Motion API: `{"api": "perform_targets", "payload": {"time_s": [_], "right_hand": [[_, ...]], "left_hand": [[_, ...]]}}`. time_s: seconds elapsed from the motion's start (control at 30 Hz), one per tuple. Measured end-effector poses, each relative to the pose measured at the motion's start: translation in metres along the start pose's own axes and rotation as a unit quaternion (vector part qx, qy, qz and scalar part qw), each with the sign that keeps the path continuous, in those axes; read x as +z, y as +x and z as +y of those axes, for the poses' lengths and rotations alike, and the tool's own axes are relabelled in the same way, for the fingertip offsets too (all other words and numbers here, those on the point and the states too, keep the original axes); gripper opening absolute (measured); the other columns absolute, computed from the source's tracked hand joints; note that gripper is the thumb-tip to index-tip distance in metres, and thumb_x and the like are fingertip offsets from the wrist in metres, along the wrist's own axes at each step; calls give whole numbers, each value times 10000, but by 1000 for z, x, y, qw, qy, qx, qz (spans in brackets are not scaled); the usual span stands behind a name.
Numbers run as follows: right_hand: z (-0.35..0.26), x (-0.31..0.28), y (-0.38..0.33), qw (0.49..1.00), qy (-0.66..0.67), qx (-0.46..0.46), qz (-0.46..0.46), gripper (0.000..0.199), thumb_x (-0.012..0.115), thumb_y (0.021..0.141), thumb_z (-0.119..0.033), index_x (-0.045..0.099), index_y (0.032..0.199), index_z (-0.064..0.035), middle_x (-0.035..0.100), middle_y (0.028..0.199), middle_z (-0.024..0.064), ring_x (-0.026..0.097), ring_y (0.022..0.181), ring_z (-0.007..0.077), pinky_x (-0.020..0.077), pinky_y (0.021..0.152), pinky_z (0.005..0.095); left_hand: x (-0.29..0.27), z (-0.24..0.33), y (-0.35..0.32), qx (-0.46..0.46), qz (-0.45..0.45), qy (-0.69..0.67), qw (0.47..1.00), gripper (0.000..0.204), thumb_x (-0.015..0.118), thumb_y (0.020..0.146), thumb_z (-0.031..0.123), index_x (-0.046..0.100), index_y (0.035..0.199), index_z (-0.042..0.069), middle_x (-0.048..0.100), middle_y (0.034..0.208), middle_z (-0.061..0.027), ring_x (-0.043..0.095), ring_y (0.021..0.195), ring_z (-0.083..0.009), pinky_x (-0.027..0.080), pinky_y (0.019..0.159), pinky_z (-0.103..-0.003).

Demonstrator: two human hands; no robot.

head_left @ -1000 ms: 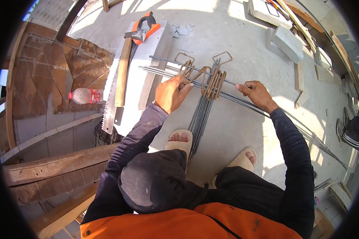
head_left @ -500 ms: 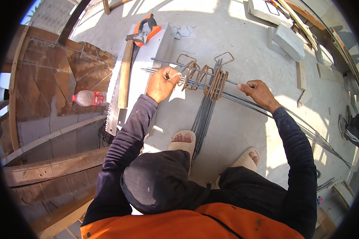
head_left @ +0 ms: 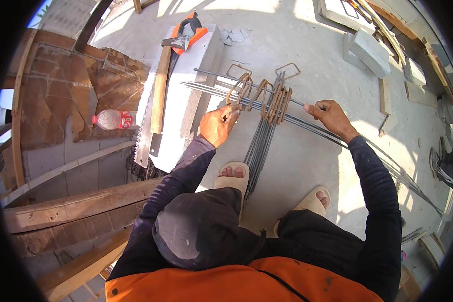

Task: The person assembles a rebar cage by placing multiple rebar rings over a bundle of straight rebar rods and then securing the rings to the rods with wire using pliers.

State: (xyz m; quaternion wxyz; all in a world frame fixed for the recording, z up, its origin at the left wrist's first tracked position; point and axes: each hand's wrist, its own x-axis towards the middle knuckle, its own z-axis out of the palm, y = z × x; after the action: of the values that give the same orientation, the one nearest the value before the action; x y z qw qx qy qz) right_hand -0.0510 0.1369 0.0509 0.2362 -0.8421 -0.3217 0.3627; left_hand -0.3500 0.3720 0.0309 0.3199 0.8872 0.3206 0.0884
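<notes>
- Left hand (head_left: 218, 126): fingertips bunched at rusty loops (head_left: 245, 88), grip unclear; right hand (head_left: 330, 119) pinches a steel rod (head_left: 214, 75).
- Bar bundle (head_left: 261, 148) crosses underneath.
- Saw (head_left: 144, 136), hammer (head_left: 160, 93) on pale block (head_left: 200, 55).

You have rust-brown bent-wire metal loops (head_left: 281, 108), rough, matt; long straight grey metal rods (head_left: 261, 146), smoother; your orange cloth garment (head_left: 196, 282), matt.

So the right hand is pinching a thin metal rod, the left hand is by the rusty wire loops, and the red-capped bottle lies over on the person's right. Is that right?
Not quite: the red-capped bottle lies on the person's left, as the head view shows. The right hand does pinch a thin metal rod, and the left hand is by the rusty wire loops.
</notes>
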Motion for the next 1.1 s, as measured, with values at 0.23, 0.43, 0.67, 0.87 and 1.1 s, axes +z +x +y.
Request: {"api": "perform_targets", "payload": {"time_s": [0.23,0.43,0.67,0.87,1.1], "right_hand": [[7,0,-4,1000,10,-13,1,715,695,937,-680,644,682,-14,581,656,82,550,668,198,458,672,391],[5,2,1,1000,2,-6,-5,727,706,928,-689,614,654,-22,585,661,82,553,659,198,466,678,398],[9,3,3,1000,4,-6,-8,740,706,918,-710,606,651,-27,567,633,75,540,648,194,455,667,393],[11,5,0,1000,9,-12,11,727,709,921,-702,622,676,-23,573,647,78,541,655,197,454,665,396],[9,5,-2,1000,6,-18,13,706,715,938,-703,534,638,-91,531,655,23,463,635,141,448,687,358]], "left_hand": [[-48,46,6,104,30,79,991,246,713,1003,294,778,942,65,741,821,-159,727,743,-384,548,669,-452],[-50,48,24,84,26,145,985,324,673,996,366,726,848,83,690,693,-144,691,661,-397,529,626,-490],[-35,21,22,-81,21,-151,985,314,734,985,265,721,786,22,669,611,-70,640,511,-177,495,522,-362],[-25,26,15,-75,34,-190,978,310,727,1009,245,723,807,11,682,627,-46,650,542,-98,495,508,-322],[-35,25,25,16,81,16,996,309,749,962,287,718,798,27,674,640,-139,680,564,-298,516,557,-399]]}}
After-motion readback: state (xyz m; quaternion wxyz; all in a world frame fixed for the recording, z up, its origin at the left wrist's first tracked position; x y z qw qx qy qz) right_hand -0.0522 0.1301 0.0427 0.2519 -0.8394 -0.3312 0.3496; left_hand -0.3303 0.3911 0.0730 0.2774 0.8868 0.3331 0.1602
